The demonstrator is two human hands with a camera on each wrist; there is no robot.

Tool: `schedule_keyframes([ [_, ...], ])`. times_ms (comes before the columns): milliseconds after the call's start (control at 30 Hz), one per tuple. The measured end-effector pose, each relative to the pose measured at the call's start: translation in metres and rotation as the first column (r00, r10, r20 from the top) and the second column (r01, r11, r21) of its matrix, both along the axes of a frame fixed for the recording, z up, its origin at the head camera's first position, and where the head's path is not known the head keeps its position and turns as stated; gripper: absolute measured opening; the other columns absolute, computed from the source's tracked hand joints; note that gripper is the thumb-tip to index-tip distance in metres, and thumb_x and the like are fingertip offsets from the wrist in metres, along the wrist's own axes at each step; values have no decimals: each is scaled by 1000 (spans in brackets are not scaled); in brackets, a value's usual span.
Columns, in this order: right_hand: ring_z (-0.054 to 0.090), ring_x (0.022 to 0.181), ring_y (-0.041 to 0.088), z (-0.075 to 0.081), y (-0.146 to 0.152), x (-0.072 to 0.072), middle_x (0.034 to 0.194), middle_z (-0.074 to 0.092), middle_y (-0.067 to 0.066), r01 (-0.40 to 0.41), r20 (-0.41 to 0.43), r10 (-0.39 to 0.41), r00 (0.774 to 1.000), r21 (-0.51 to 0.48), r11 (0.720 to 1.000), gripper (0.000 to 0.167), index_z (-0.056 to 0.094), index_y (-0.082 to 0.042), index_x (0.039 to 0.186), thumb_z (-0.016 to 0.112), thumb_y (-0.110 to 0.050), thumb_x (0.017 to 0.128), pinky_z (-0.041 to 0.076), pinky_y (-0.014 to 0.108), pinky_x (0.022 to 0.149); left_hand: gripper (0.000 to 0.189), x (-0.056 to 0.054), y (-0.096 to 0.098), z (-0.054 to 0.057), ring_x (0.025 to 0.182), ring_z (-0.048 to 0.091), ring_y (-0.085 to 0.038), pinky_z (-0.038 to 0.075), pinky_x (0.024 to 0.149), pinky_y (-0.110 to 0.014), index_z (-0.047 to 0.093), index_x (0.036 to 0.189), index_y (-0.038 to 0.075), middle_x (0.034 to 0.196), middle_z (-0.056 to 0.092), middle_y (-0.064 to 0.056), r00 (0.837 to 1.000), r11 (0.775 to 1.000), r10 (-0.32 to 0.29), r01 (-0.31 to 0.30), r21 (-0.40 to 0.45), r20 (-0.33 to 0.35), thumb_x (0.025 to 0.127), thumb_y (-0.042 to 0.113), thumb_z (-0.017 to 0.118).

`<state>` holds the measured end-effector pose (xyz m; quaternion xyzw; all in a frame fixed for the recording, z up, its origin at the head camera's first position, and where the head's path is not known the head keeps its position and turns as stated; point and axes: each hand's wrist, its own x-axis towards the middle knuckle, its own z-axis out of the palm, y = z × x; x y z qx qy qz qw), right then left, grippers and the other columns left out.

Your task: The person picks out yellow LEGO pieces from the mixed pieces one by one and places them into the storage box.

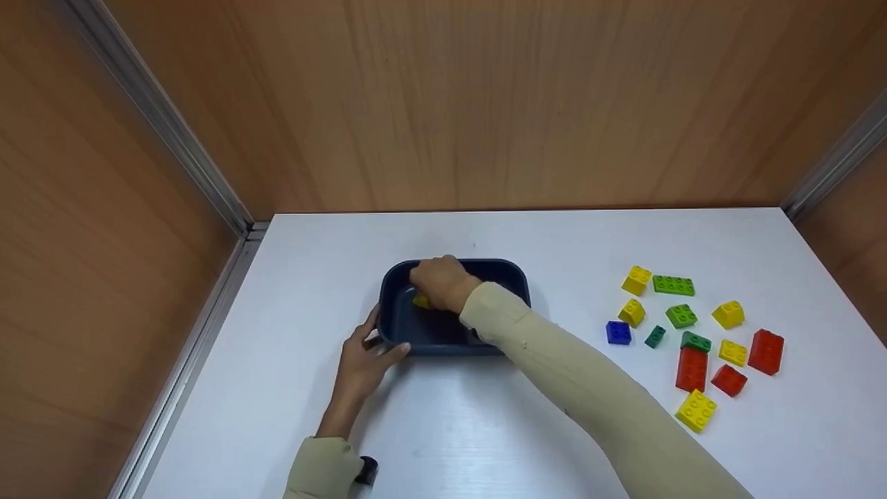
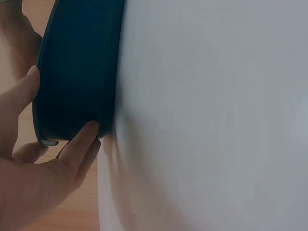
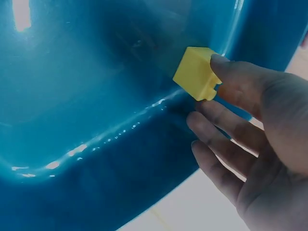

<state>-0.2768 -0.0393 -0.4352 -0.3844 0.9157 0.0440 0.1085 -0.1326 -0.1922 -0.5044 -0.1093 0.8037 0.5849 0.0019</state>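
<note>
Bricks lie scattered over the right side of a white bench (image 1: 443, 430), while the right hand (image 1: 443, 284) reaches into a dark blue tray (image 1: 454, 349) farther left. In the right wrist view, its thumb and forefinger pinch a yellow block (image 3: 193, 72) in a corner of the tray, just above or touching the floor; I cannot tell which. The other fingers spread beside the wall. The left hand (image 1: 363, 367) grips the tray's near left corner, thumb against the near side and fingers along the left end. The two hands are apart, each busy with its own hold.

Among the bricks, a blue brick (image 1: 618, 333) sits nearest the tray, with a small dark green brick (image 1: 655, 337) close by. A long light green brick (image 1: 673, 285) lies at the far edge of the group. An upright-looking red brick (image 1: 766, 352) stands at its right edge. A second red brick (image 1: 691, 371) has dark green touching its far end and a yellow brick (image 1: 696, 411) at its near end. Wooden panels (image 1: 513, 104) rise behind the bench.
</note>
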Motion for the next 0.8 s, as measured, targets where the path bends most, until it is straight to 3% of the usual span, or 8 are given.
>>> schedule_keyframes([
  [167, 72, 111, 24, 7, 4, 5, 122, 76, 8, -26, -22, 25, 999, -29, 999, 27, 74, -10, 127, 72, -9, 101, 56, 44, 106, 88, -1, -3, 0, 139, 52, -46, 54, 106, -49, 35, 166, 16, 163, 42, -23, 1000, 1000, 3, -3, -10, 3, 93, 13, 83],
  [467, 75, 105, 25, 15, 23, 14, 115, 79, 9, -105, -114, 86, 990, -171, 980, 23, 79, -8, 121, 76, -9, 99, 60, 41, 98, 88, -1, -8, 1, 138, 53, -46, 55, 105, -49, 35, 167, 16, 164, 42, -23, 999, 999, 13, -12, -34, 29, 93, 16, 83],
  [633, 74, 106, 26, 17, 37, 16, 115, 77, 9, -102, -143, 78, 987, -175, 979, 24, 79, -7, 121, 78, -11, 98, 61, 43, 94, 88, -1, -9, 1, 138, 52, -45, 54, 105, -50, 35, 167, 15, 164, 42, -23, 1000, 999, 17, -16, -35, 25, 93, 15, 83],
  [800, 73, 108, 28, 18, 49, 18, 116, 76, 11, -79, -122, 55, 991, -202, 976, 27, 79, -6, 122, 79, -7, 95, 60, 47, 96, 88, -1, -10, 0, 140, 51, -45, 53, 108, -51, 36, 167, 16, 165, 40, -22, 999, 999, 20, -19, -30, 29, 92, 15, 83],
])
